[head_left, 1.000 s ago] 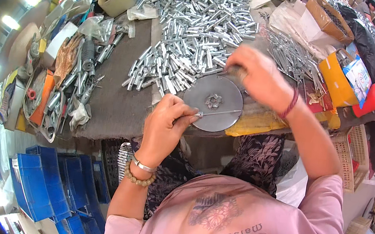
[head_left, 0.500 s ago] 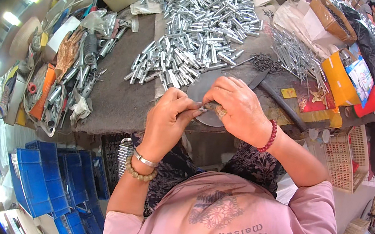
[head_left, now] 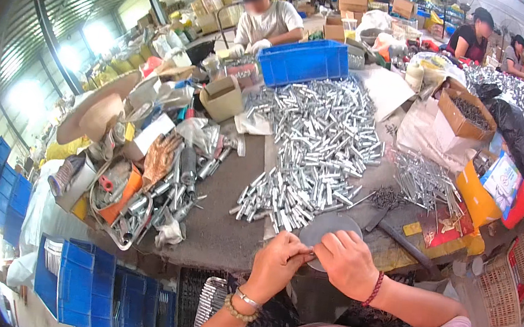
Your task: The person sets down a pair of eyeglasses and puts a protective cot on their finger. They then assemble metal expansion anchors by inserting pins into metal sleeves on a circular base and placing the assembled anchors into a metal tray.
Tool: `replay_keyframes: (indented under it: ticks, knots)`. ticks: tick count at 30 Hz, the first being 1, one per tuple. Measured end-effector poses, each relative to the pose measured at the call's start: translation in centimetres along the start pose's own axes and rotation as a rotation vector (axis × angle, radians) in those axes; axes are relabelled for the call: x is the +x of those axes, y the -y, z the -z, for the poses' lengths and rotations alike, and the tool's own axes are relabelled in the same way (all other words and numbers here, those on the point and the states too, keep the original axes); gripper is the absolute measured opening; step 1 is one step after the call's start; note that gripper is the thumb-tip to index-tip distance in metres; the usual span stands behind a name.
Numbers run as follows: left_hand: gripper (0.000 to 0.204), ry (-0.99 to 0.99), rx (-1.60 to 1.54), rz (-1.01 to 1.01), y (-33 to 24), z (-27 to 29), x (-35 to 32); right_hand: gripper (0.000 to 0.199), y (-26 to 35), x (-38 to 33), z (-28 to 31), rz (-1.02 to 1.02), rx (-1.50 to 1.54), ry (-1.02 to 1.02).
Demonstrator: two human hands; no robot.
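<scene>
At six o'clock on the bench, left hand (head_left: 276, 268) and right hand (head_left: 347, 263) meet, fingers pinched together on a small metal pin (head_left: 307, 255); light, stiff, likely slippery; best nipped at its ends; round metal disc (head_left: 328, 227) just beyond.

Hands joined near the body

Left hand (head_left: 276, 265) and right hand (head_left: 347, 262) touch, fingers curled together; both forearms bend inward.

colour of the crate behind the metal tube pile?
Blue; the crate shows best in the head view, beyond the metal tube pile.
</scene>
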State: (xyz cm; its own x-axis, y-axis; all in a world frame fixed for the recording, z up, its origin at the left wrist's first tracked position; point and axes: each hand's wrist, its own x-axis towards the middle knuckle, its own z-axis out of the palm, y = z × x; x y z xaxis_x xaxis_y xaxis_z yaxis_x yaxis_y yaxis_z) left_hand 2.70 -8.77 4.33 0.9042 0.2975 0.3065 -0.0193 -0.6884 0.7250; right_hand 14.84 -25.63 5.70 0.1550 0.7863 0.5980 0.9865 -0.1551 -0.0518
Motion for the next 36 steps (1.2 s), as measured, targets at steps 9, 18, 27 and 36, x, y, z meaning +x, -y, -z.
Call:
replay_keyframes:
  ticks: [9,18,27,36]
  knots:
    - [0.015,0.024,-0.123,0.059,-0.4,0.9,1.4,0.009,-0.2,0.4,-0.4,-0.031,-0.001,-0.027]
    - [0.013,0.007,-0.089,-0.013,0.3,0.1,0.1,0.041,-1.3,-0.9,4.9,-0.194,0.049,-0.073]
    - [0.012,-0.075,-0.069,-0.065,-0.3,0.4,1.2,0.048,-6.7,-5.6,5.9,-0.453,-0.163,0.174]
    - [0.013,-0.053,-0.061,-0.054,0.6,-0.2,0.7,0.06,-2.4,-2.7,7.1,-0.292,0.217,-0.001]
